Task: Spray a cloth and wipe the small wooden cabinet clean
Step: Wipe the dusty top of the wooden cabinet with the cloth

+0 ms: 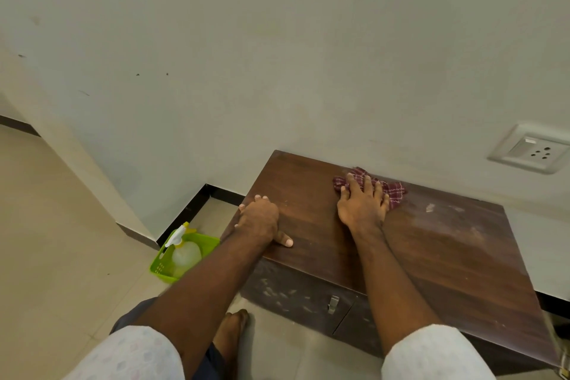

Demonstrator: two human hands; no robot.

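I have the right hand [362, 205] pressed flat, fingers spread, on the checked cloth [391, 189] near the back edge of the small wooden cabinet [431, 256], close to the wall. My left hand [260, 220] braces on the cabinet's left corner, fingers curled over the edge, holding nothing. The spray bottle [185, 251] stands in the green basket [208, 242] on the floor, left of the cabinet. My worry: pale smudges at the top's right side and on the front doors could get skipped, and a drying cloth may only smear the dust.
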